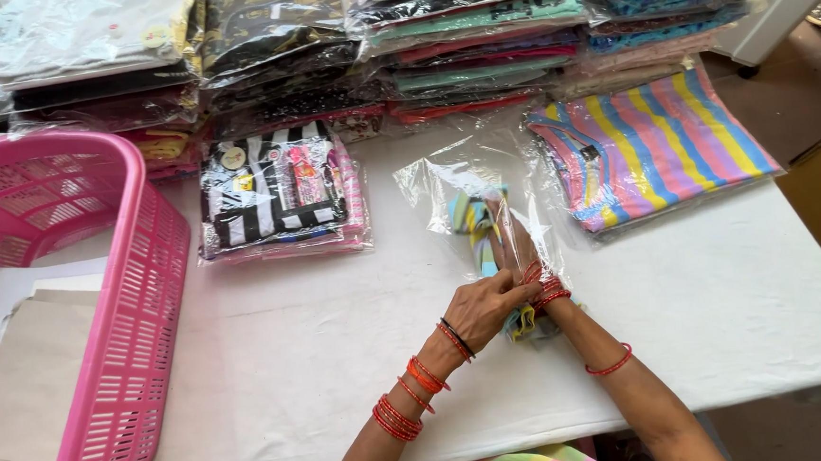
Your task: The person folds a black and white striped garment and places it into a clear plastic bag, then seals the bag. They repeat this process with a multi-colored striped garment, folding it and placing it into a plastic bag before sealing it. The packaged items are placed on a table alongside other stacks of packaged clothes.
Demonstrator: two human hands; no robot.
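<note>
1. Your right hand (516, 243) sat wrist-deep inside the clear plastic bag (470, 194) on the white table (719, 307); its grip was blurred by film.
2. Your left hand (484, 307) pinched the bag's mouth.
3. The folded striped garment (474, 227) lay partly inside, its lower end hidden.

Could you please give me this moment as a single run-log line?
right hand: inside clear bag, pushing striped garment | left hand: gripping bag mouth | pink basket: left on table

Bright, even daylight; glare on plastic.
</note>
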